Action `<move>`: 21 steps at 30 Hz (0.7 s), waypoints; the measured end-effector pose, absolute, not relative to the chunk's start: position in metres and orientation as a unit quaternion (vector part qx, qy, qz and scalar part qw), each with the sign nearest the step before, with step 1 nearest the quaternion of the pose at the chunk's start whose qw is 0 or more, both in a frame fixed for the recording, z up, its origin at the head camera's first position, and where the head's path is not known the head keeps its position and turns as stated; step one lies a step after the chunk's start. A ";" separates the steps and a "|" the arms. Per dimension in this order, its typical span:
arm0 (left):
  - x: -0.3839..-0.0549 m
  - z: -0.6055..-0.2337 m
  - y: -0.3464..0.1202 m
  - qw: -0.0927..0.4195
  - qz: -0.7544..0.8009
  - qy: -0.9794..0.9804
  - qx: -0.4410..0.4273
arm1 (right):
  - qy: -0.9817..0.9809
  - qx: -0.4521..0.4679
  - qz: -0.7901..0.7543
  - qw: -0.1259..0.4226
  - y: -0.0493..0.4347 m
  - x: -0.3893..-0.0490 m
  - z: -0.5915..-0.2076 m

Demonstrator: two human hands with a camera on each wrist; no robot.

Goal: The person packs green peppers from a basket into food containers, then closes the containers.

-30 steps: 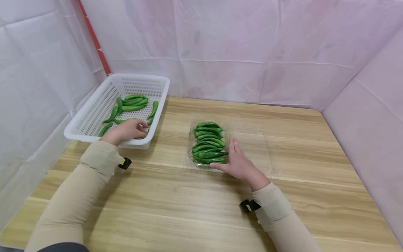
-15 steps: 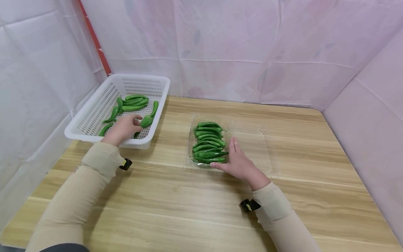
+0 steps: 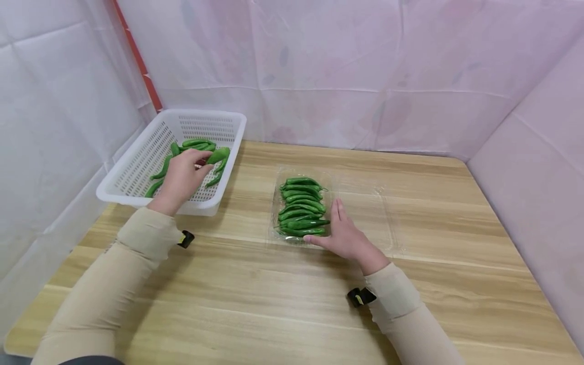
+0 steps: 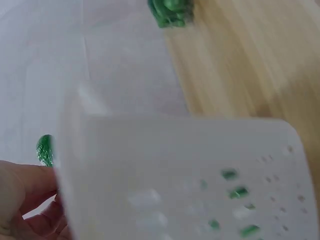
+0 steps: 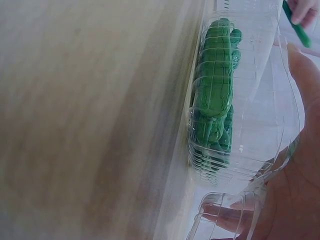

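In the head view my left hand (image 3: 182, 175) is over the white basket and pinches a green chili pepper (image 3: 220, 155) between thumb and fingers. The left wrist view shows that pepper's tip (image 4: 44, 149) behind the basket wall, which hides part of the hand. Farther right, a clear plastic clamshell box (image 3: 275, 203) holds a row of green peppers (image 3: 301, 205). Against the box's near right corner rests my right hand (image 3: 349, 238), its fingers straight along the right side and thumb at the front rim. In the right wrist view the thumb (image 5: 305, 75) lies along the clear rim.
The white perforated basket (image 3: 114, 195) stands at the table's back left with several more green peppers (image 3: 198, 144) inside. The box's clear lid (image 3: 365, 213) lies folded open to its right. Draped sheets (image 3: 328, 76) enclose the wooden table (image 3: 274, 304) at the back and sides.
My left hand, low in the basket a second ago, has taken hold of a pepper and moved it up toward the back of the basket. My right hand stays at the box.
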State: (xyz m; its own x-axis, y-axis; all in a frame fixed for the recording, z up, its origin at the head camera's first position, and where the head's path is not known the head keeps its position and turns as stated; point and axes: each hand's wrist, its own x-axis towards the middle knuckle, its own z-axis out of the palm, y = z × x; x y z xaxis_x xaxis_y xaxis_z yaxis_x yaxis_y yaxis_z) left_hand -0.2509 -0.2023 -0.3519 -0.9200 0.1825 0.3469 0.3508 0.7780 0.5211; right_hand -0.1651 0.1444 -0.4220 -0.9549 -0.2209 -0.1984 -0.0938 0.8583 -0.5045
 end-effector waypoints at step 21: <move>-0.223 -0.343 -0.097 0.115 -0.283 -0.908 -0.286 | 0.955 -0.087 -0.256 0.118 0.146 -0.166 -0.424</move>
